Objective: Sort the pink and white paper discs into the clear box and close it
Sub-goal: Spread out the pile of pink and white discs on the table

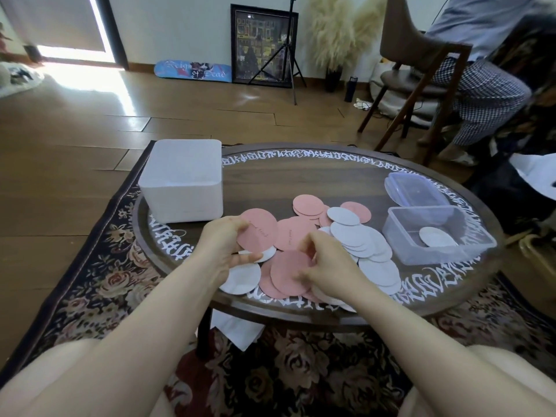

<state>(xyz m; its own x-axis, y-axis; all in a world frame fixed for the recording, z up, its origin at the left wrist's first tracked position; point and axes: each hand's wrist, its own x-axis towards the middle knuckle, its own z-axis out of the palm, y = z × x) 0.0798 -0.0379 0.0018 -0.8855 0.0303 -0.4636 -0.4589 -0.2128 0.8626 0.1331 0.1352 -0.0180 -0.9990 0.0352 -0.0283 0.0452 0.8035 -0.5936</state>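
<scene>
— Seen from above: two bare forearms, no sleeves in view, left hand (221, 246) and right hand (323, 266) without rings, watch or bracelet.

— Below them?

— Bare knees at the lower corners; no clothing visible anywhere on the wearer.
</scene>
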